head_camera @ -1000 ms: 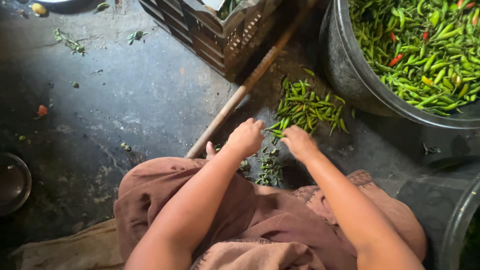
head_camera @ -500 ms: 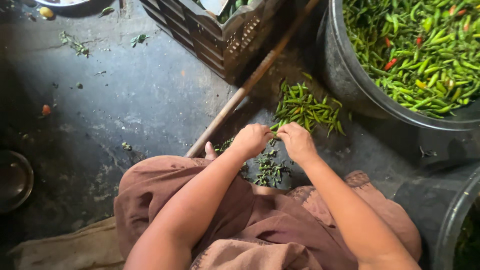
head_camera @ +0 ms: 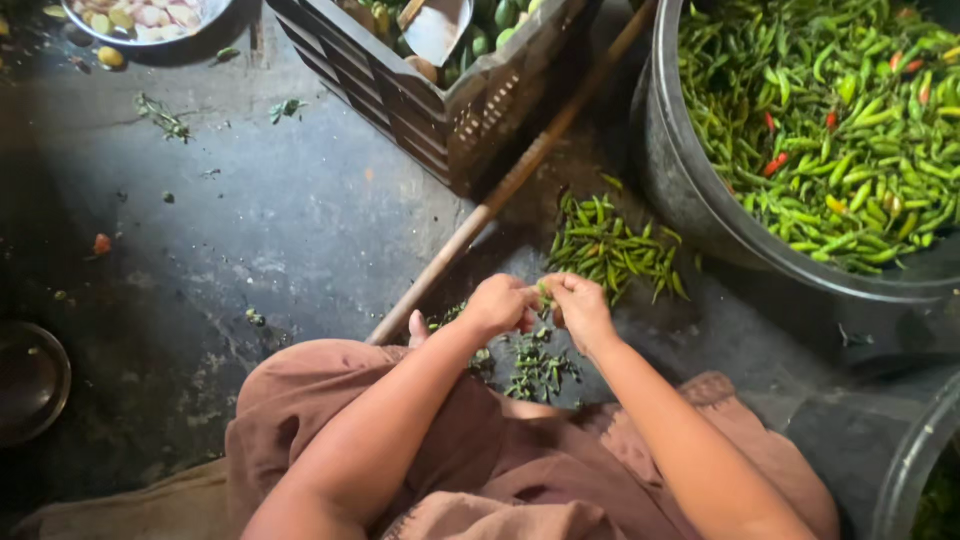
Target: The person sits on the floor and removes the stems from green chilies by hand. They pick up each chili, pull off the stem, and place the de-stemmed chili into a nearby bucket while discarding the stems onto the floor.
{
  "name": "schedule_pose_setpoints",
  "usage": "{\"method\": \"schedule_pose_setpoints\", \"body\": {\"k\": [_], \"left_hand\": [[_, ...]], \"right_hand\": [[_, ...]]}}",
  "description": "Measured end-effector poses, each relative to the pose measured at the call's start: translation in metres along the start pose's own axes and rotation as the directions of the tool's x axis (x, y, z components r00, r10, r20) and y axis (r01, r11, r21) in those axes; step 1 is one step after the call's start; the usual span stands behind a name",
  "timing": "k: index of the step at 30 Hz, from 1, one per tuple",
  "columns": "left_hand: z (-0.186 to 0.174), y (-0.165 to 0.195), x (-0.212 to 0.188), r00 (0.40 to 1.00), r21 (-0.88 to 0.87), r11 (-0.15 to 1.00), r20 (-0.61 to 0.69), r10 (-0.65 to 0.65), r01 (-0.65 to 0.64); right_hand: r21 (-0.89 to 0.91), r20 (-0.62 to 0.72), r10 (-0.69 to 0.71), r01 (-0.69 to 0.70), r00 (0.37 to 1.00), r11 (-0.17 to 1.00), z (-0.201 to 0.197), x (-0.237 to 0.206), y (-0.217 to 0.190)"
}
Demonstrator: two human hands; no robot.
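My left hand (head_camera: 497, 305) and my right hand (head_camera: 580, 308) meet close together just above my lap, both pinching one green chili (head_camera: 544, 292) between the fingertips. Just beyond them a small pile of green chilies (head_camera: 610, 248) lies on the dark floor. Under my hands is a scatter of pulled-off green stems (head_camera: 535, 368). My arms reach forward over a brown garment (head_camera: 330, 420).
A large dark tub (head_camera: 690, 190) full of green and a few red chilies stands at the right. A dark plastic crate (head_camera: 450, 110) sits at the top centre. A wooden stick (head_camera: 500, 195) runs diagonally past it. A metal bowl (head_camera: 30, 385) is at the left edge, another container rim (head_camera: 905, 470) at bottom right.
Both hands drew back from the chili pile toward my lap and came together on a single chili.
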State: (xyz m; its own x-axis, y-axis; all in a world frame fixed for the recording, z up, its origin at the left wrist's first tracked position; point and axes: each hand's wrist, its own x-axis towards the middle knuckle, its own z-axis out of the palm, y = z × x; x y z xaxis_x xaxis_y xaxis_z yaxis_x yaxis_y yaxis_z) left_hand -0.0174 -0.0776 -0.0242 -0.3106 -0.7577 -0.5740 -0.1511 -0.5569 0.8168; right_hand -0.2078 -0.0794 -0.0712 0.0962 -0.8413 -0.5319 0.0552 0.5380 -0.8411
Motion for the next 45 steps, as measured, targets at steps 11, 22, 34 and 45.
{"method": "schedule_pose_setpoints", "body": {"k": [11,22,34,45], "left_hand": [[-0.015,0.028,-0.007,0.995,-0.338,0.941,-0.1,-0.015,-0.02],[-0.011,0.005,0.007,0.948,0.126,0.973,-0.232,0.22,-0.195],[0.002,0.001,-0.002,0.914,0.342,0.88,-0.119,0.387,-0.328],[0.005,-0.012,0.008,0.952,0.633,0.755,-0.093,0.291,-0.169]], "right_hand": [[-0.849,0.286,-0.501,0.458,0.817,0.262,0.001,-0.003,0.005],[0.122,0.096,0.093,-0.105,0.991,0.987,-0.026,-0.003,-0.044],[-0.052,0.082,-0.088,0.092,0.993,0.994,-0.001,-0.011,-0.035],[-0.79,0.316,-0.623,0.562,0.716,0.245,0.004,-0.023,-0.033]]}}
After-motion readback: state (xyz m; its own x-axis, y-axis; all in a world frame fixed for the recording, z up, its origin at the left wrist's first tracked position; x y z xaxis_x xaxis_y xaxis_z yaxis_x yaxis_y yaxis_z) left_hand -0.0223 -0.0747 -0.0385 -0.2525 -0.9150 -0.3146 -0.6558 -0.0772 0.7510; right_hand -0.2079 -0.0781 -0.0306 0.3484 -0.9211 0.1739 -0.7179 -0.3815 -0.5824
